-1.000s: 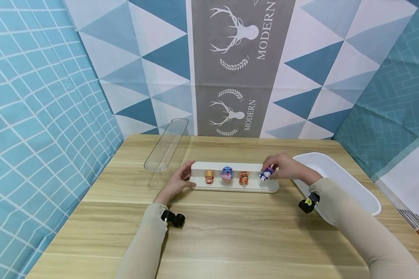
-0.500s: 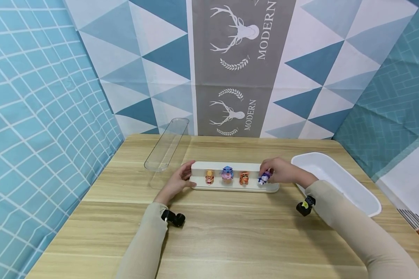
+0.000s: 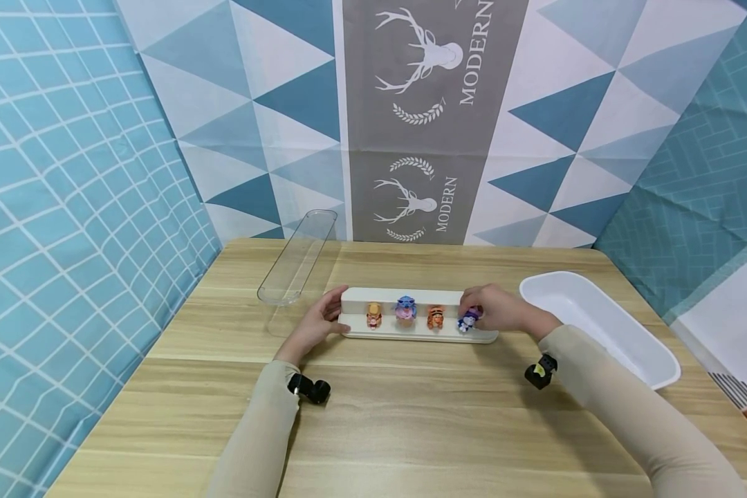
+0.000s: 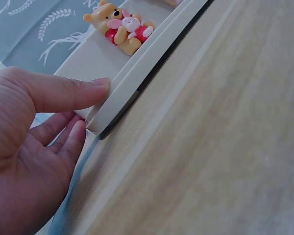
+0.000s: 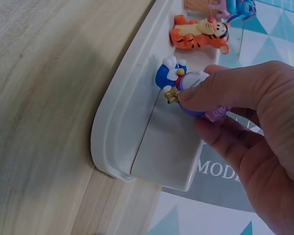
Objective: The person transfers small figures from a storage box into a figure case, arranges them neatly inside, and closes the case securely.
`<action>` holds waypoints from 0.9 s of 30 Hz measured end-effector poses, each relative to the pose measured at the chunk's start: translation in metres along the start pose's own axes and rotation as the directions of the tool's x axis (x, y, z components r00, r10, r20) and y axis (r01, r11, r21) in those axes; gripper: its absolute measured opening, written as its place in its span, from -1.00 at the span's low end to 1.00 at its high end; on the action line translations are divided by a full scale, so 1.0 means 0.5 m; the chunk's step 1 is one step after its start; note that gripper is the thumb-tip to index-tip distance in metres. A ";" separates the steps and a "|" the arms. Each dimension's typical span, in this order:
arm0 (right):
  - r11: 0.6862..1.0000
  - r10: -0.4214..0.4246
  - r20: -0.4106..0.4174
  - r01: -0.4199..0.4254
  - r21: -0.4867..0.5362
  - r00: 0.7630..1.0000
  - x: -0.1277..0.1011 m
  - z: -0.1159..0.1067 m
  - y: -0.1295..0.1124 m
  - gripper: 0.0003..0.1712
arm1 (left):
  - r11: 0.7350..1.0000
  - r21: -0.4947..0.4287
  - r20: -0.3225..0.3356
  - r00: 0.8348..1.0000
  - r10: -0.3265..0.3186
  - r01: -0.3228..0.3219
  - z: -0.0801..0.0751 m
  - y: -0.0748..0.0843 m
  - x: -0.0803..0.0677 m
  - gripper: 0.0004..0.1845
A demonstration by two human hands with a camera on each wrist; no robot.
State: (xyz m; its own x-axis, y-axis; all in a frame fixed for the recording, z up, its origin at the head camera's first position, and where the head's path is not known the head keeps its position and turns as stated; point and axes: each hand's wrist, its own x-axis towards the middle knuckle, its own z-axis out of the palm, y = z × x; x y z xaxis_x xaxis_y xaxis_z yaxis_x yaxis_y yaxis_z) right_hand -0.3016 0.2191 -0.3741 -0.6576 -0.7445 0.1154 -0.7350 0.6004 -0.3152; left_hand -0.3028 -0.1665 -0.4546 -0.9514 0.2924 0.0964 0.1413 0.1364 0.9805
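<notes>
Blue-and-white figurine (image 5: 179,78) sits at the right end of the white display stand (image 3: 411,335), on its lower ledge w/ its back near the raised wall. The right hand (image 3: 501,309) pinches it, thumb and fingers (image 5: 220,93) curled round the head and the purple bit, prob. to keep it upright while it settles on the ledge (feet look to be on the ledge, can't tell for sure). Right grip: closed on the figurine.

The left hand (image 3: 314,324) is at the stand's left end; thumb (image 4: 71,93) lies along the top rim, other fingers lie against the end, fairly straight and not wrapped round it. Looks like it braces the stand so it won't slide on the worktop (image 3: 411,429). Left grip: open, pressing only.

Three more figures line the same ledge, spaced evenly: yellow bear w/ pink piglet (image 4: 121,30) nearest the left end, blue one (image 3: 404,310) next, orange tiger (image 5: 200,33) just beside the held figurine.

Stand is mid-worktop, closer to the back edge. Clear plastic cover (image 3: 297,257) lies toward the back-left corner, apart from the stand. White tub (image 3: 635,360) sits along the right edge.
</notes>
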 end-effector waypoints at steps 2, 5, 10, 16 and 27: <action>1.000 -0.015 -0.001 0.015 -0.023 1.000 0.001 0.001 -0.006 -0.61 | 1.000 -0.002 0.005 1.000 0.005 -0.005 -0.001 -0.001 0.000 -0.05; 0.999 -0.035 0.001 0.035 -0.041 0.999 0.002 0.003 -0.012 -0.61 | 1.000 0.000 0.003 1.000 0.007 -0.007 -0.002 -0.001 0.000 -0.05; 0.994 -0.081 -0.003 0.080 -0.071 0.997 0.004 0.012 -0.011 -0.61 | 1.000 0.021 -0.003 1.000 0.005 -0.005 -0.002 0.001 -0.002 -0.05; 0.978 -0.159 -0.027 0.154 -0.144 0.987 0.004 0.024 -0.013 -0.62 | 1.000 0.023 -0.010 1.000 -0.015 0.015 0.001 0.002 -0.005 -0.05; 0.963 -0.183 -0.047 0.170 -0.207 0.982 0.008 0.027 -0.015 -0.56 | 1.000 0.016 -0.003 1.000 -0.002 0.002 0.000 0.001 -0.002 -0.05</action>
State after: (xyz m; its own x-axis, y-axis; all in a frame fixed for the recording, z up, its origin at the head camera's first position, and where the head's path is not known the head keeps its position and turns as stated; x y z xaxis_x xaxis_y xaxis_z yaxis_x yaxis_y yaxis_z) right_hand -0.2964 0.2078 -0.3839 -0.5187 -0.8273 0.2156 -0.8542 0.5124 -0.0887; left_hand -0.3017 -0.1667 -0.4542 -0.9526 0.2890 0.0955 0.1440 0.1515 0.9779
